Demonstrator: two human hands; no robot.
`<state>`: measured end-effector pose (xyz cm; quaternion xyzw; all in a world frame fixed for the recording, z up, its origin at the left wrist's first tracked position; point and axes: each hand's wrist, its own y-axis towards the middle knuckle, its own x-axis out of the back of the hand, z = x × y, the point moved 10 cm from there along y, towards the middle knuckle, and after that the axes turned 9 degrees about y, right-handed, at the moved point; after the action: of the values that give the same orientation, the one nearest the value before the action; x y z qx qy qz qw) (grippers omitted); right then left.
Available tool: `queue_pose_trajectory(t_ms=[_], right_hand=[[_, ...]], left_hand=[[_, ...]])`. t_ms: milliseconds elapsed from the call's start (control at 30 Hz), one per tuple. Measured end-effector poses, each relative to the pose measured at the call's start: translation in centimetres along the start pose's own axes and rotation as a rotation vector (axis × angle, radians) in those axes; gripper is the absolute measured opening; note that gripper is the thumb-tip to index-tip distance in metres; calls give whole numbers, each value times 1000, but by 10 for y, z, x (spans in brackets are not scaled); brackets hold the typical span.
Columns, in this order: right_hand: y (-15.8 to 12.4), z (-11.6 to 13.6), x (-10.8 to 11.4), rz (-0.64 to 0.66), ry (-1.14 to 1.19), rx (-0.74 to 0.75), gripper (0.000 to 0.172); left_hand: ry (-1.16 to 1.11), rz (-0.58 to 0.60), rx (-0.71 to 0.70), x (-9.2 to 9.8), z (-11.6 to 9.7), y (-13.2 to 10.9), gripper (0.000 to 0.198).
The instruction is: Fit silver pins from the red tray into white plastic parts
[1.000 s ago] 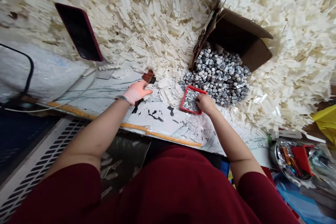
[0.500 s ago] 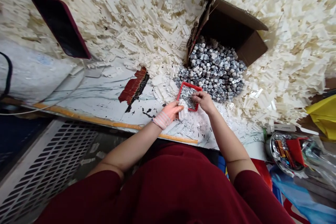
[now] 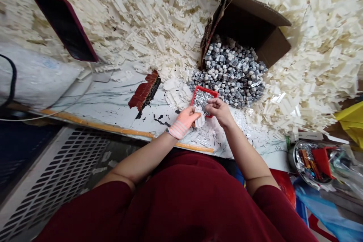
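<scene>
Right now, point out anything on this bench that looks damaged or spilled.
The tabletop coating is peeled away near the left hand, baring a red-brown patch with black flecks. The cardboard box lies tipped on its side, grey metal parts spilling out of it toward the red tray.

tray point(image 3: 194, 96): red plastic | pins point(image 3: 200, 98): shiny metal | box point(image 3: 269, 45): matt cardboard

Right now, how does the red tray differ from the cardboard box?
Size: the red tray is small and shallow; the cardboard box is far bigger.
Pose: the tray lies flat; the box is tipped on its side.
Contents: the tray holds thin shiny pins; the box spills chunky grey parts.
Both sit among white plastic pieces; the left hand holds one.
</scene>
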<state>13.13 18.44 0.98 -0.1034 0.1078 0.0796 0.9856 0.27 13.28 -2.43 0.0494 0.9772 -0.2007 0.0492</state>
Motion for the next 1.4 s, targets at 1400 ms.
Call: queue_pose_trajectory(t_ms=[1400], right_hand=[[-16, -1, -17, 34, -293, 162, 27]], left_hand=[[-130, 5, 54, -1, 1, -10, 21]])
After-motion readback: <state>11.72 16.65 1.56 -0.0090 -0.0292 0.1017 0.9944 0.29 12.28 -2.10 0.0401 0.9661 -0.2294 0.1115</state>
